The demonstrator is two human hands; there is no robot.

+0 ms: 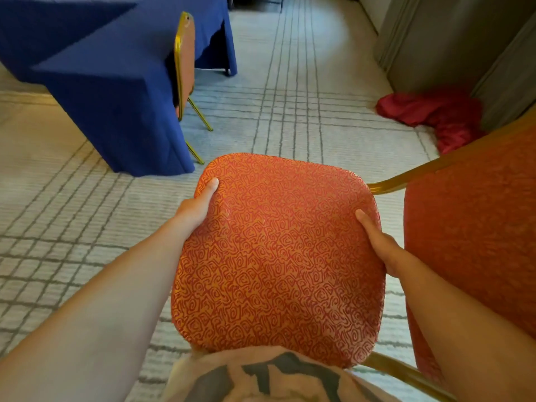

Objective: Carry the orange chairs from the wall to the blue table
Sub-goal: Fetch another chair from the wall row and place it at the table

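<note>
**Left grip** (200, 206): your hand holds the left edge of the chair (278, 256) by its seat. The thumb lies flat on the fabric and points away from you. The fingers are hidden under the rim. The forearm is bare and straight and comes in from the lower left.

**Right grip** (380, 245): your hand holds the seat's right edge the same way, with the thumb on top angled inward and the fingers out of sight below. The forearm is bare and comes in from the lower right.

**Chair:** held between both grips in front of your chest, seat face turned up toward you. The seat is a rounded-square cushion of woven orange cloth with a red maze-like scroll pattern.

**Panel** (470, 242): padded, in the same orange-red weave, edged with gold metal tube. It sits just beside the seat's right edge. You cannot tell whether it is this chair's back.

**Shirt** (261, 378): pale with a dark print, touching the seat's near edge.

**Desk** (116, 82): upper left, well apart from the held chair. It is draped to the floor in plain blue cloth with crisp folded corners.

**Second chair** (184, 62): pushed against the desk, its back seen edge-on. It has an orange pad in a gold frame and thin gold legs splayed on the carpet (290, 97).

**Carpet:** pale and ribbed, crossed by a grid of grey lines.

**Red cloth** (435, 117): a crumpled heap on the carpet at the foot of the wall (449, 39).

**Wall:** grey-beige panels with vertical mouldings, upper right.
</note>
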